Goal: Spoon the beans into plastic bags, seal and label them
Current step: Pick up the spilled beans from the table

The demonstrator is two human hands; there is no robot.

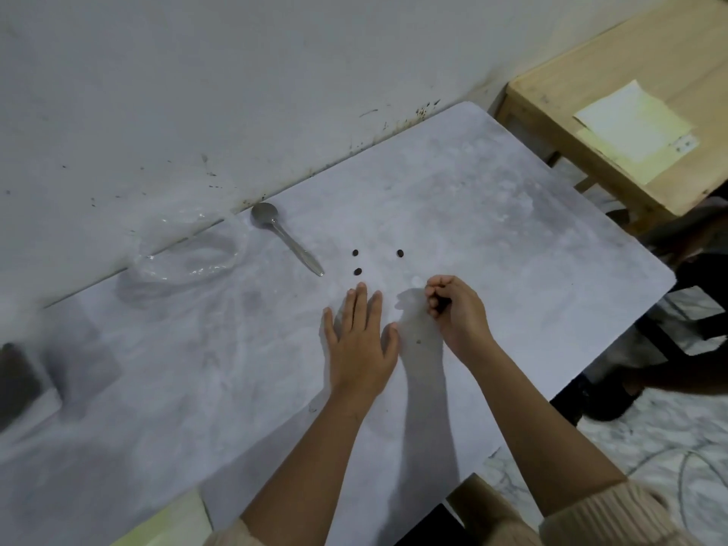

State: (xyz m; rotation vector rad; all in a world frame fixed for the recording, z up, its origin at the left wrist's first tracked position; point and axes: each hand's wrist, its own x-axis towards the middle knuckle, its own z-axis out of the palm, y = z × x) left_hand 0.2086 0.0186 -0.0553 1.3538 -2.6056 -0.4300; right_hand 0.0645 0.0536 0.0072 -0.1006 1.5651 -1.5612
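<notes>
I see the spoon (284, 239) lying flat on the grey table (512, 230), its long axis slanting from the bowl at the far left, near the wall (275, 72), down to the handle tip at the near right. I count three loose beans (357, 271) on the tabletop: two close together just beyond my left fingertips, one off to their right, ahead of my right hand. One clear plastic bag (189, 256) sits crumpled and open to the left of the spoon, well apart from both hands. My left hand (360, 340) lies flat, fingers spread, palm down on the table. My right hand (459, 309) is curled, fingertips pinched together; I cannot tell whether a bean is inside.
</notes>
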